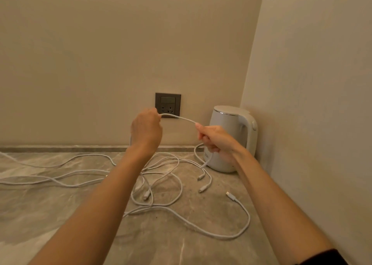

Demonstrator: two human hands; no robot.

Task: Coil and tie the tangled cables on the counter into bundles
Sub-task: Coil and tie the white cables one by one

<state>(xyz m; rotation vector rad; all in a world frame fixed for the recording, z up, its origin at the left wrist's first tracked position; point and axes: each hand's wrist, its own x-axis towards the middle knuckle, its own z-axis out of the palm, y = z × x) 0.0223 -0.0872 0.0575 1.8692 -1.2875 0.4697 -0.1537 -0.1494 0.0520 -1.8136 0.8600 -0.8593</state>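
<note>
Head view: left hand [146, 128] and right hand [216, 141] grip thin white cable [181, 118] stretched between them; tangled cables [161, 176] on table [60, 194] below hands.

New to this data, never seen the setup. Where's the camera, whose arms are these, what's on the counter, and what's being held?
There is no robot here. A person wears one wide-angle camera on the head, looking forward and down, so the two bare arms are the wearer's own. The left hand and right hand both grip one white cable, held above the surface with a short span between them. Its plug end hangs below the right hand. The other tangled cables lie on the stone-patterned counter, with several loose plugs showing. A white kettle stands in the corner, and a wall socket is behind the hands.
</note>
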